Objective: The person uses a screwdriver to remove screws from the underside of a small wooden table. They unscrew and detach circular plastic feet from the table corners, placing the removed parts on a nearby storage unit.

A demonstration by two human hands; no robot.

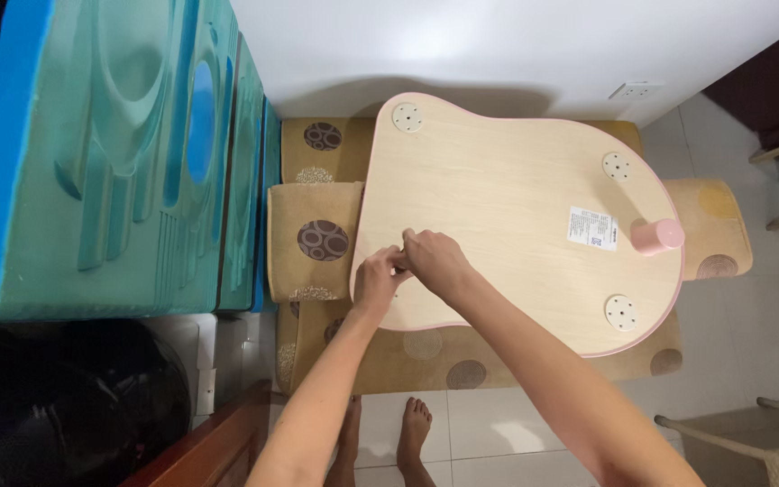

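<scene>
You are standing barefoot on a pale tiled floor (pixel 498 433) facing a white wall (pixel 498 45) with a white socket (pixel 635 90) low on it. Against the wall sits a tan cushioned seat (pixel 317 239) patterned with brown circles. A stack of teal and blue foam slabs (pixel 110 153) fills your left side, with a black bag (pixel 56 406) below it.

Lying upside down across the seat is a light wooden tabletop (pixel 507 207) with a pink edge. It carries three round white mounting discs (pixel 407 116) near its corners, one pink leg (pixel 657 236) standing on the right end, and a small white rectangular label (pixel 593 228) just beside that leg.

Both your hands meet at the tabletop's left edge. Your left hand (pixel 377 281) and right hand (pixel 435 259) touch each other, fingers curled closed around something small between them; what the grip holds is hidden.
</scene>
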